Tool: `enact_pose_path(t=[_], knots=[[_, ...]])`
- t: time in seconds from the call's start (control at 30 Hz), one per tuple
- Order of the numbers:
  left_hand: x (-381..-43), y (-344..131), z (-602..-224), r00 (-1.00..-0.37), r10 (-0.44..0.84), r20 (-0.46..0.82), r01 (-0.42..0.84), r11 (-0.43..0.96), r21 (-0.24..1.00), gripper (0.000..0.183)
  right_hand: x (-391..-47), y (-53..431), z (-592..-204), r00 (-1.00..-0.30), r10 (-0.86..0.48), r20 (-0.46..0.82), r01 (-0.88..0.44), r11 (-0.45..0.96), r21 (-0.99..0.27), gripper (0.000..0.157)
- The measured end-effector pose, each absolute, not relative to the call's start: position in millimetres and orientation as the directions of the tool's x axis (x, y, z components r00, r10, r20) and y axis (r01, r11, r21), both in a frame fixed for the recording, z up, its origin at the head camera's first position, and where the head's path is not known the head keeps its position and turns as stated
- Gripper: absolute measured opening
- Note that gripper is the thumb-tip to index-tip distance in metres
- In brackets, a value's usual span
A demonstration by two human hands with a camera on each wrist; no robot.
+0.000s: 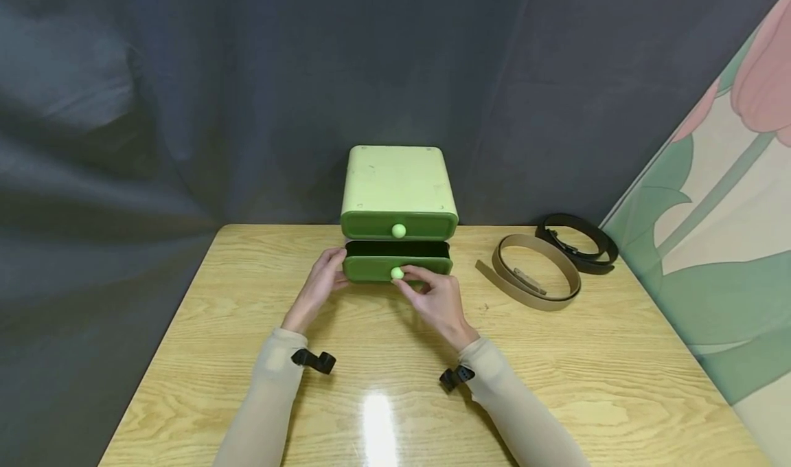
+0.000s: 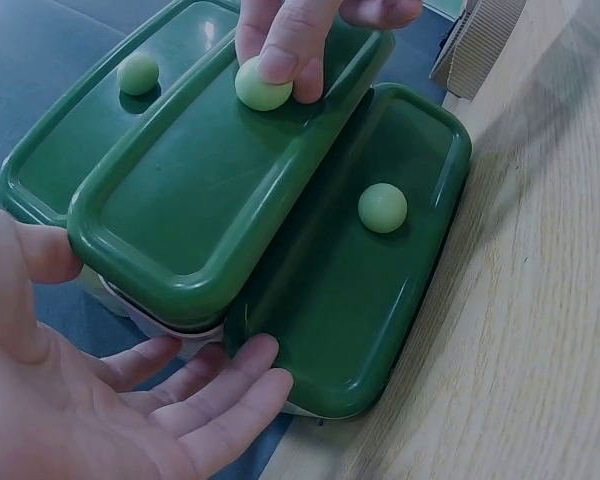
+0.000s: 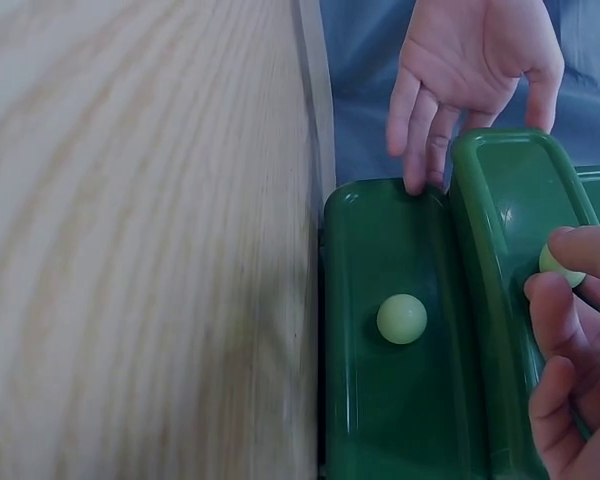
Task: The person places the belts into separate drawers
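A small chest of drawers (image 1: 398,182) has a pale green top and dark green drawer fronts with round light-green knobs. Its middle drawer (image 1: 367,269) is partly pulled out, and the inside looks dark. Between thumb and fingers, my right hand (image 1: 440,303) pinches that drawer's knob (image 2: 263,85). My left hand (image 1: 320,281) is at the chest's left side, its thumb by the pulled-out drawer's corner and its fingers fairly straight near the lower edge. The top drawer (image 1: 371,225) and the bottom drawer (image 2: 330,320) sit further back than the middle one.
On the wooden table (image 1: 247,302), a coiled tan belt (image 1: 544,303) lies right of the chest, with a coiled black belt (image 1: 596,268) behind it. A dark curtain (image 1: 278,96) hangs at the back; a flower-patterned cloth (image 1: 711,281) borders the right side.
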State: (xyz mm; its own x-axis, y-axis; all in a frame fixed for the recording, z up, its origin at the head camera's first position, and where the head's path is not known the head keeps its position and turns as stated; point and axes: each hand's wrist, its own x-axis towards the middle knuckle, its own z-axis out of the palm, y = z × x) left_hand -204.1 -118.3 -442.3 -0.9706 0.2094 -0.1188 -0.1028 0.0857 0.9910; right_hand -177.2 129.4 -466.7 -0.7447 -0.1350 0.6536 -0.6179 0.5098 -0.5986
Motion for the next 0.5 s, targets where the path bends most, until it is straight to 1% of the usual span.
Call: enact_pose_path(t=[0.3, 0.5], knots=[[-206.7, -122.3, -444.9, -0.969, 0.214, -0.127, -0.112, 0.082, 0.990, 0.065, -176.5, 130.0, -467.7, -0.750, -0.149, 0.645, -0.618, 0.508, -0.601, 0.021], [-207.5, -122.8, -443.9, -0.969, 0.219, -0.118, -0.102, 0.086, 0.991, 0.065, -175.9, 130.3, -467.8, -0.733, -0.145, 0.665, -0.633, 0.502, -0.589, 0.022]])
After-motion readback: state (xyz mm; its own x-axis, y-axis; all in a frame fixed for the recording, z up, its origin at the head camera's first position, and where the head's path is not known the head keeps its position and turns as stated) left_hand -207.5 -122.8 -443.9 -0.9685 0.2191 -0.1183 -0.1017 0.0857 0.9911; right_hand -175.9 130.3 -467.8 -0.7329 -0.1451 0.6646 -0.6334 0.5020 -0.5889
